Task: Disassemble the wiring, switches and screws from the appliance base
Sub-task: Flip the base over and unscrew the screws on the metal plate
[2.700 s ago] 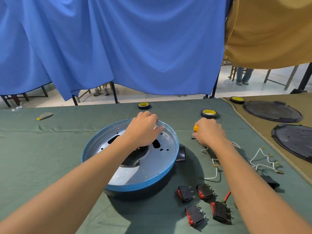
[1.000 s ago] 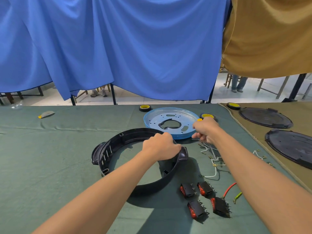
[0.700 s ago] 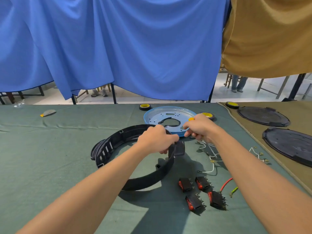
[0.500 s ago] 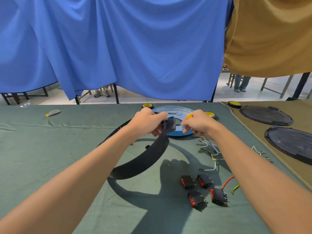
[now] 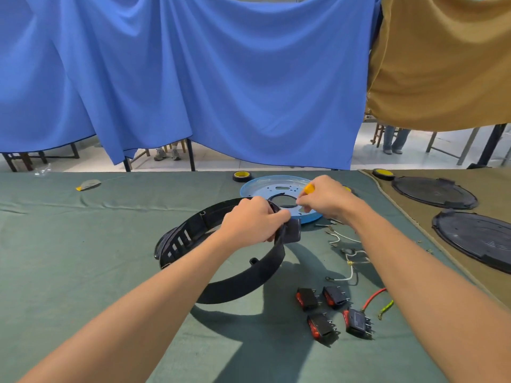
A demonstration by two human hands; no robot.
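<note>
My left hand (image 5: 253,221) grips the rim of the black plastic base ring (image 5: 243,280) beside its small black tab, holding that side tilted up off the green cloth. My right hand (image 5: 325,200) holds a yellow-handled screwdriver (image 5: 309,188) just right of the left hand, over the blue metal plate (image 5: 265,189). The screwdriver's tip is hidden. Several black rocker switches with red buttons (image 5: 331,313) lie on the cloth at the lower right. Loose white wires (image 5: 347,261) and a red wire (image 5: 373,295) lie beside them.
Tape rolls (image 5: 242,176) (image 5: 383,174) sit at the table's far edge. Two black round lids (image 5: 434,192) (image 5: 475,239) lie on the tan cloth at right. A small grey and yellow object (image 5: 88,185) lies far left. Blue and tan curtains hang behind.
The blue plate was lifted off the black ring and set behind it. My left hand then raised and tilted the ring, and my right hand came in close with the screwdriver.
</note>
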